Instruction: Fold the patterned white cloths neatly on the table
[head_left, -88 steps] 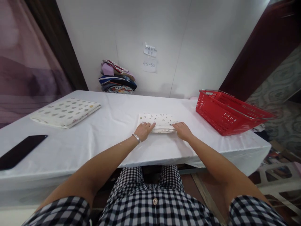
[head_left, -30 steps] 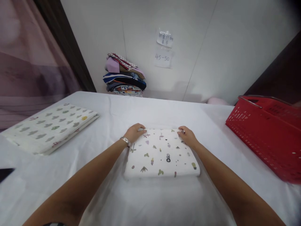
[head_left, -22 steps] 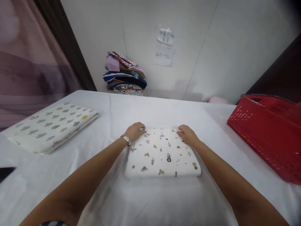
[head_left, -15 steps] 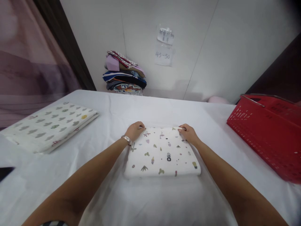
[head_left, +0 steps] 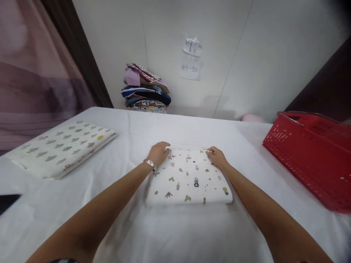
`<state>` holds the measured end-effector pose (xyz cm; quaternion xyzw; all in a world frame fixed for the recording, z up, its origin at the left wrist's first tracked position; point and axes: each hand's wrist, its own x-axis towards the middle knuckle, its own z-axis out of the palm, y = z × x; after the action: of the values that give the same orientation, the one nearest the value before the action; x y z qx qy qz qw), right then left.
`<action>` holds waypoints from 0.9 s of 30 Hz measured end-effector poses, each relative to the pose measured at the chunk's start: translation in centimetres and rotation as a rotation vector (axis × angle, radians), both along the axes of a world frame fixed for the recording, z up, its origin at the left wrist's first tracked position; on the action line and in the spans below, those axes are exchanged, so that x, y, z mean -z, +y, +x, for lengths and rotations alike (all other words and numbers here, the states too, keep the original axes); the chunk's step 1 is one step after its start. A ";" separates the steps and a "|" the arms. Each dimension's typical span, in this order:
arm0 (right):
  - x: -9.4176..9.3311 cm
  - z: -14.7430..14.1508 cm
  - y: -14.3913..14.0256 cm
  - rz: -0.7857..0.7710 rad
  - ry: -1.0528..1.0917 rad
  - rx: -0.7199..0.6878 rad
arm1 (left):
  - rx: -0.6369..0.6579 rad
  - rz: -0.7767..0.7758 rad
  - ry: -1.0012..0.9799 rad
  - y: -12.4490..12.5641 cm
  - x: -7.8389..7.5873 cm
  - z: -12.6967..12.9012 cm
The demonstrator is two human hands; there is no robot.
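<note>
A folded white cloth [head_left: 189, 182] printed with small plants and figures lies flat on the white-covered table in front of me. My left hand [head_left: 159, 154], with a silver bracelet at the wrist, closes on its far left corner, thumb and fingers around the edge. At the far right corner, my right hand [head_left: 216, 157] pinches the edge between thumb and fingers. The undersides of both corners are hidden by my fingers.
To the left lies another folded white cloth [head_left: 65, 148] with grey cloud prints. A red plastic basket [head_left: 309, 157] with a metal handle stands at right. Behind the table rises a stack of folded fabrics [head_left: 146, 89]. A dark flat object [head_left: 8, 201] sits at the left edge.
My view has tilted slightly, so the surroundings sit a little lower. Both hands stay at the cloth's far corners, with only a slight shift of the fingers.
</note>
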<state>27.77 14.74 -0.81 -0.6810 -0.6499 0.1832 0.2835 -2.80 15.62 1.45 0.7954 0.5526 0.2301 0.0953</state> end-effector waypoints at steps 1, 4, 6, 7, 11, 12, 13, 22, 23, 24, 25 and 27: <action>-0.1 0.1 0.1 -0.016 -0.026 -0.007 | 0.072 0.044 0.052 -0.8 -0.2 0.3; -0.8 -0.1 -0.1 -0.036 -0.181 -0.054 | 0.266 0.052 0.203 -3.3 -0.3 1.6; -1.5 -1.2 -0.9 0.028 -0.331 -0.100 | 0.279 -0.024 0.281 -4.2 0.2 2.3; -1.8 -2.1 -1.5 0.060 -0.395 -0.142 | 0.265 -0.063 0.308 -4.3 0.5 2.6; -2.7 -7.1 -4.6 0.030 -0.454 -0.476 | 0.202 -0.101 0.354 -3.8 1.6 3.0; -2.7 -8.2 -5.2 0.008 -0.445 -0.561 | 0.190 -0.092 0.359 -3.6 1.8 3.0; -2.6 -9.0 -5.6 -0.010 -0.437 -0.622 | 0.182 -0.086 0.364 -3.5 1.9 3.0; -1.4 -5.0 -3.4 -0.095 -0.528 -0.324 | 0.192 -0.104 0.330 -3.5 2.2 2.7; -1.2 -4.5 -3.2 -0.105 -0.531 -0.274 | 0.196 -0.100 0.321 -3.4 2.2 2.7; -1.1 -4.1 -3.2 -0.112 -0.527 -0.236 | 0.199 -0.095 0.313 -3.4 2.3 2.6; -1.0 -3.8 -3.1 -0.118 -0.516 -0.213 | 0.203 -0.089 0.305 -3.4 2.3 2.6; -0.9 -3.5 -2.9 -0.129 -0.463 -0.203 | 0.205 -0.084 0.295 -3.3 2.4 2.7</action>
<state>24.25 11.79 0.09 -0.6525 -0.7496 0.0909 0.0633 -0.12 12.32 -0.93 0.8679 0.4859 0.0770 0.0692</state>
